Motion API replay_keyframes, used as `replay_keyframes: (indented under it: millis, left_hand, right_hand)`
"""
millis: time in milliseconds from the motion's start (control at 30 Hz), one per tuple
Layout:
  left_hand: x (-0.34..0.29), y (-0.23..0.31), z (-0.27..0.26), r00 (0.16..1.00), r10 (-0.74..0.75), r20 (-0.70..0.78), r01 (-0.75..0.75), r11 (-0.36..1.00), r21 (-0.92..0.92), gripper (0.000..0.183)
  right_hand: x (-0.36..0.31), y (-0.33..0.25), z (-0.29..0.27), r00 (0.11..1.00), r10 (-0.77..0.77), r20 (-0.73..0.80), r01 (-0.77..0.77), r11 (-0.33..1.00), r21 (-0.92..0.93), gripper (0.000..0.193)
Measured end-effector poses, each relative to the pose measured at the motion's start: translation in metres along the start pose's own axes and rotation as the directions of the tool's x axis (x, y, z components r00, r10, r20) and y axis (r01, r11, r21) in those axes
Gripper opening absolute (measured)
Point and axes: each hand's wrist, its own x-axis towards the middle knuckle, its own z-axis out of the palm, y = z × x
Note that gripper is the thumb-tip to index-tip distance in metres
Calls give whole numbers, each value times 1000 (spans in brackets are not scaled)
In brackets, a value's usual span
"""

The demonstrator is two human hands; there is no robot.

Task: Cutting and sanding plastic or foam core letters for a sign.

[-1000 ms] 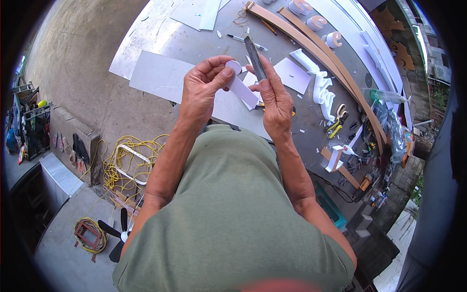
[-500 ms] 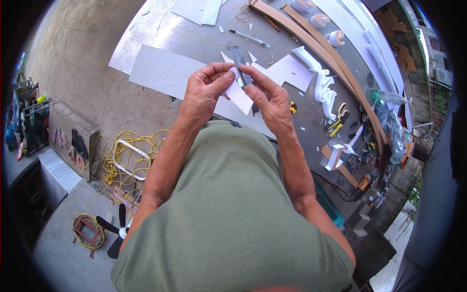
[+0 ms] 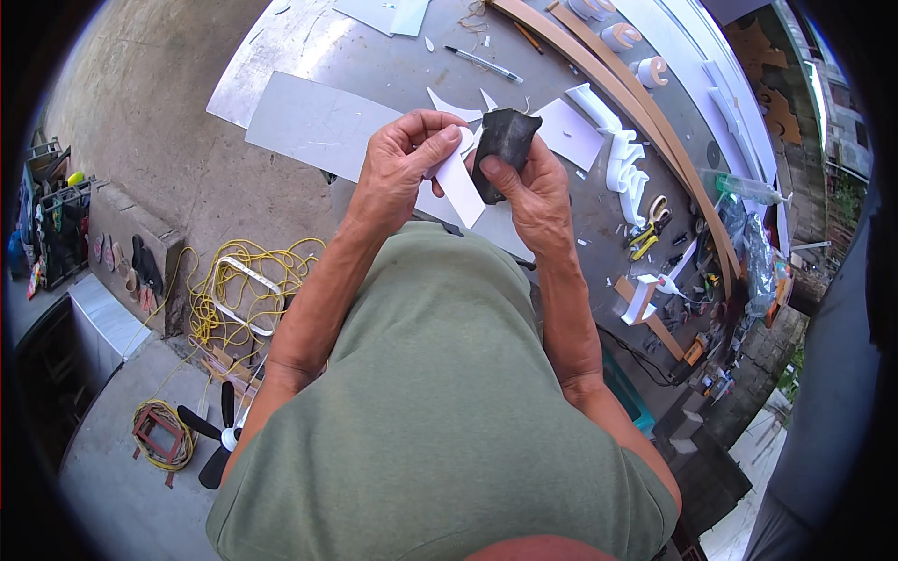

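Observation:
Between its thumb and fingers, my left hand (image 3: 404, 170) pinches a white cut-out piece (image 3: 461, 192) of thin sheet, its straight end pointing down toward me. My right hand (image 3: 535, 192), just beside it, grips a dark, creased piece of sandpaper (image 3: 506, 140), with the thumb pressed on its face and the fingers behind, mostly hidden. The sandpaper's left edge is close to the white piece; whether they touch I cannot tell. Both hands are above the near edge of a grey worktable (image 3: 440, 79). Pointed white offcuts (image 3: 447, 105) lie beyond them.
A large pale sheet (image 3: 313, 122) overhangs the table's left edge. On the table lie a pen (image 3: 484, 64), white curved letter-like shapes (image 3: 622, 168), yellow-handled pliers (image 3: 645, 245), a glue gun (image 3: 669, 285) and long brown strips (image 3: 645, 117). Yellow cord (image 3: 248, 290) is tangled on the floor at left.
My right hand has turned the sandpaper from edge-on to broad side up and shifted slightly right. My left hand still holds the white piece in nearly the same place.

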Motion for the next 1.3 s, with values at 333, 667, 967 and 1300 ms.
replay_keyframes:
  millis: [333,667,967,1300]
  left_hand:
    - [-2,-12,13,990,20,-141,-21,1000,-7,19]
    - [-5,-11,17,991,-39,-127,6,969,-248,13]
    - [-8,-8,26,988,-35,-151,14,990,-141,18]
    - [-5,-14,27,990,-69,-122,39,972,-231,12]
  right_hand:
    - [0,2,12,983,-171,-61,112,838,-534,34]
    - [-7,35,0,916,-393,-81,222,664,-714,31]
    - [-1,21,11,909,-416,-28,288,675,-679,36]
    - [14,31,16,888,-434,-154,260,748,-611,41]
